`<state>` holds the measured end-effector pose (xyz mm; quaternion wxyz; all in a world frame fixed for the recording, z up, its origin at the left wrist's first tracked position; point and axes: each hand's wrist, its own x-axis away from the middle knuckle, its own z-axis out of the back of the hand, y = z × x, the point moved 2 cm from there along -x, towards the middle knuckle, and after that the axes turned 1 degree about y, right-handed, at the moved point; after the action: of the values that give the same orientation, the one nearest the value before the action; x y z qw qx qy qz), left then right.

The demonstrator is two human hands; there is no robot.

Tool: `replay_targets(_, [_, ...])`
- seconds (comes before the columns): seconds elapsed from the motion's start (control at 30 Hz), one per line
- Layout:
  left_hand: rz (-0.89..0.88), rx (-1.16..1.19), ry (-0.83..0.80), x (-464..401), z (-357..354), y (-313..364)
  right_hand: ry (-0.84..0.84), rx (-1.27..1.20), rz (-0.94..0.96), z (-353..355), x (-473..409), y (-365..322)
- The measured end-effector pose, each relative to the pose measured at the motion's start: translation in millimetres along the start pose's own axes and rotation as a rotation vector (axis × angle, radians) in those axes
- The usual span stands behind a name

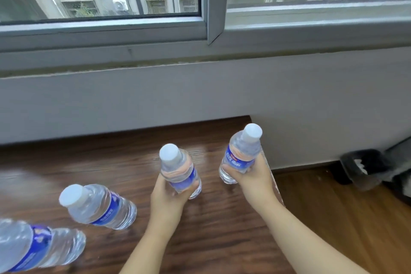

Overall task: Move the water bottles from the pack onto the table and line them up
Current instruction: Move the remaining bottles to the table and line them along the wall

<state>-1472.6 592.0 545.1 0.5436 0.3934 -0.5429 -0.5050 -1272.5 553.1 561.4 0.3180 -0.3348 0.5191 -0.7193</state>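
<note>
Several clear water bottles with white caps and blue labels stand on a dark wooden table (111, 158). My left hand (170, 196) grips one bottle (180, 169) near the table's middle, its base on or just above the wood. My right hand (253, 173) holds another bottle (241, 152) at the table's right edge. A free bottle (97, 206) stands to the left of my hands. Another free bottle (37, 244) stands at the lower left corner, cut off by the frame. The pack is out of view.
A grey wall (200, 95) and a window sill (200, 55) run along the table's far side. Right of the table lies a lighter wooden floor (344, 218) with a dark furry slipper (367, 167).
</note>
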Motion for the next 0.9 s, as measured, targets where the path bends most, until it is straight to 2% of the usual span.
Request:
replay_targets(0.27, [-0.068, 0.024, 0.097, -76.3, -51.1, 27.1, -0.038, -0.005, 0.053, 13.2, -90.7, -7.3])
replay_targets(0.5, [-0.095, 0.018, 0.115, -124.7, -90.7, 34.6, -0.046, -0.019, 0.111, 16.3, -146.8, -5.8])
replay_targets(0.9, [-0.088, -0.046, 0.111, -153.2, -130.9, 21.1, -0.062, -0.005, 0.157, 6.0, -180.0, 4.6])
